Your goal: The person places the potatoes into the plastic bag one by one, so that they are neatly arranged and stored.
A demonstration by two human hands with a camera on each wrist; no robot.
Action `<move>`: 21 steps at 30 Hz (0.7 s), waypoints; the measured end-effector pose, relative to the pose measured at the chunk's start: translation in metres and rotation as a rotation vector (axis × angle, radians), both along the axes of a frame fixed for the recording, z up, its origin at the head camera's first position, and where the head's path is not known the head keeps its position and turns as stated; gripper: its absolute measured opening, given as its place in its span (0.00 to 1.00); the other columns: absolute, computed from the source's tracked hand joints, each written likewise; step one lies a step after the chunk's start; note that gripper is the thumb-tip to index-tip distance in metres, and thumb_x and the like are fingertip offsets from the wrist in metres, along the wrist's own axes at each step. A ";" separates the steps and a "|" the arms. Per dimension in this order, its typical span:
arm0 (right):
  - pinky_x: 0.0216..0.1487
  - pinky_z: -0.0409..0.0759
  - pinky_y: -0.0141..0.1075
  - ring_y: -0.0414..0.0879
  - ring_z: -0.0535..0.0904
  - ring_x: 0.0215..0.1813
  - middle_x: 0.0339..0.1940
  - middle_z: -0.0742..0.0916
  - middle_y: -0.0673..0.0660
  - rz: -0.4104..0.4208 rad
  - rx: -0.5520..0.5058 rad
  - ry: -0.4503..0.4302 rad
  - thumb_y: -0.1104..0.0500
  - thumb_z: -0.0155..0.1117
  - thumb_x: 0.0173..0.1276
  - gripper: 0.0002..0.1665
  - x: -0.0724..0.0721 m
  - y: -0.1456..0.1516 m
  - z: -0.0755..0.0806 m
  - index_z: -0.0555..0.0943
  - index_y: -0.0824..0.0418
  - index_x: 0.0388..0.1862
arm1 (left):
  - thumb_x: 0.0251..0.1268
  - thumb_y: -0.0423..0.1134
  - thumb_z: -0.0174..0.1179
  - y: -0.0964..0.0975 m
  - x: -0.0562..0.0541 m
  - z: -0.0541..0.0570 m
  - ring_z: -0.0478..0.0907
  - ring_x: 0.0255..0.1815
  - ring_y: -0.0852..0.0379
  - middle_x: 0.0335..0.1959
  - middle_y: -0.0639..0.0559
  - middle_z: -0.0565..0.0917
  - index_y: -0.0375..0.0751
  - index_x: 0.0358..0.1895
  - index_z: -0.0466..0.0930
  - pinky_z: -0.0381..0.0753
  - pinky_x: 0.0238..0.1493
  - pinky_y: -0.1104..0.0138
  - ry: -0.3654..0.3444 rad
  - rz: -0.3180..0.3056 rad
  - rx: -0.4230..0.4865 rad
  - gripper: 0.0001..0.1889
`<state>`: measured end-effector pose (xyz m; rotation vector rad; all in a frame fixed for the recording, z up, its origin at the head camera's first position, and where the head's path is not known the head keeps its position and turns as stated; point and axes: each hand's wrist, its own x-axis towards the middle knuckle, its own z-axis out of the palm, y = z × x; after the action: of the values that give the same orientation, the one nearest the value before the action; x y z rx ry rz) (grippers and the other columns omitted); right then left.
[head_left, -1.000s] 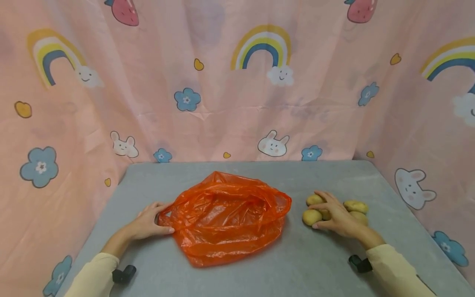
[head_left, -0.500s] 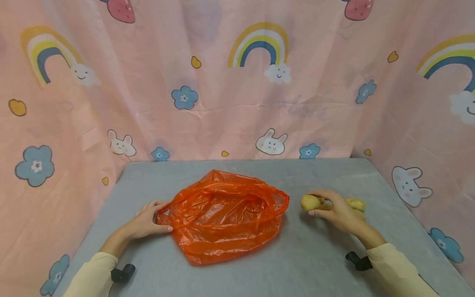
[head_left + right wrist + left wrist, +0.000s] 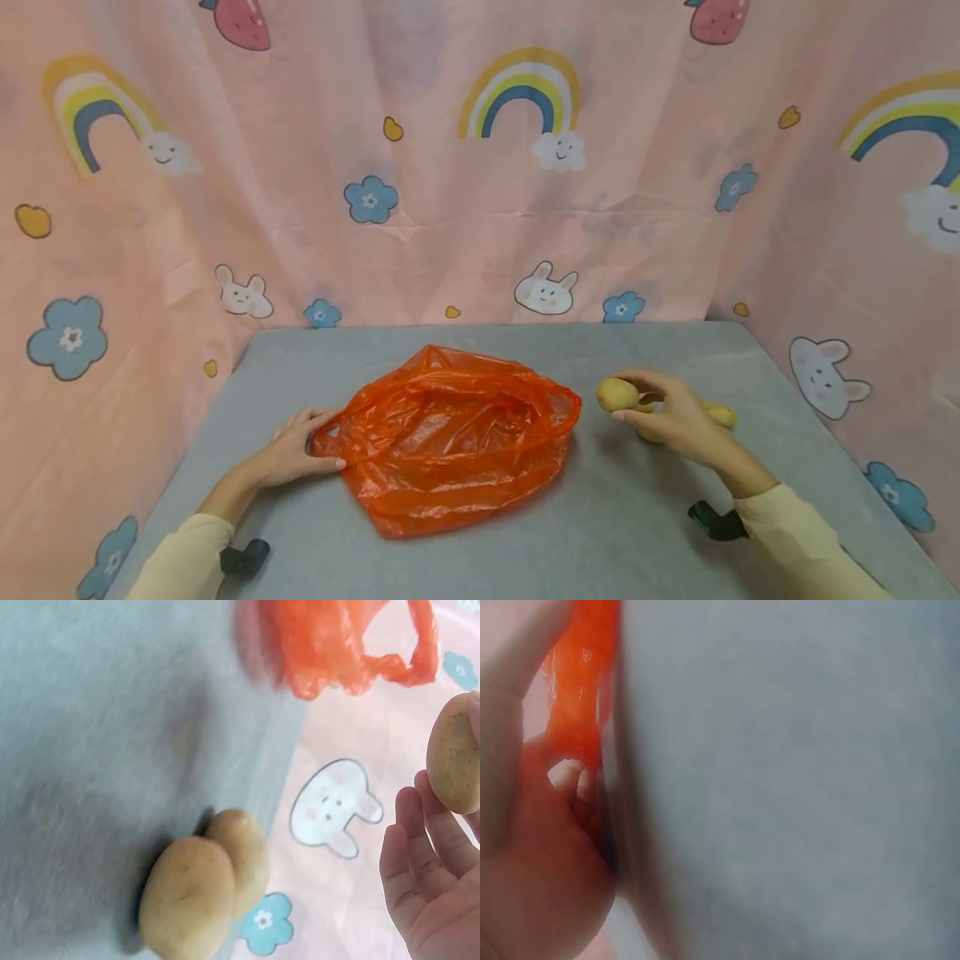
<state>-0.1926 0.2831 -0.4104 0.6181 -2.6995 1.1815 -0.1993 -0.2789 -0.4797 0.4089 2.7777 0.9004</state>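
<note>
My right hand (image 3: 686,425) pinches a yellow potato (image 3: 617,395) between thumb and fingers, raised above the table. In the right wrist view the same potato (image 3: 453,759) sits at the fingertips, and two more potatoes (image 3: 187,896) lie together on the table. The head view shows other potatoes (image 3: 722,414) partly hidden behind the right hand. An orange plastic bag (image 3: 450,487) lies mid-table with its mouth spread wide. My left hand (image 3: 288,450) holds its left handle, fingers curled by the loop and thumb against the bag's edge; the handle (image 3: 577,697) shows in the left wrist view.
The grey table (image 3: 592,533) is walled at the back and both sides by a pink printed curtain (image 3: 420,267). A free handle loop (image 3: 566,408) of the bag points toward the right hand. Dark camera mounts sit under both wrists.
My right hand has taken hold of a potato, lifted it off the table and moved it slightly left toward the bag. The left hand and bag stay in place.
</note>
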 end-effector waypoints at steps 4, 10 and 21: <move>0.47 0.83 0.31 0.33 0.80 0.44 0.53 0.88 0.61 0.023 -0.038 -0.027 0.61 0.74 0.65 0.24 0.002 -0.008 0.002 0.81 0.64 0.59 | 0.56 0.59 0.71 -0.003 0.003 -0.003 0.62 0.68 0.37 0.68 0.40 0.69 0.45 0.76 0.66 0.60 0.63 0.34 -0.011 0.013 0.015 0.45; 0.47 0.84 0.30 0.37 0.83 0.44 0.54 0.86 0.61 0.041 -0.108 -0.087 0.60 0.72 0.67 0.24 0.007 -0.021 0.010 0.80 0.63 0.61 | 0.56 0.58 0.71 -0.003 0.003 -0.005 0.60 0.69 0.35 0.69 0.39 0.68 0.45 0.76 0.66 0.57 0.63 0.33 -0.007 0.018 0.047 0.45; 0.45 0.83 0.30 0.39 0.82 0.43 0.54 0.87 0.58 0.084 -0.099 -0.071 0.59 0.72 0.67 0.25 0.000 -0.051 0.019 0.80 0.60 0.61 | 0.58 0.57 0.70 -0.006 0.001 -0.008 0.58 0.72 0.33 0.72 0.37 0.66 0.46 0.76 0.65 0.52 0.65 0.29 -0.016 0.019 0.068 0.44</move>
<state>-0.1924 0.2318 -0.3910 0.6933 -2.6763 1.3740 -0.1982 -0.2851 -0.4878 0.3850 2.7469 1.0006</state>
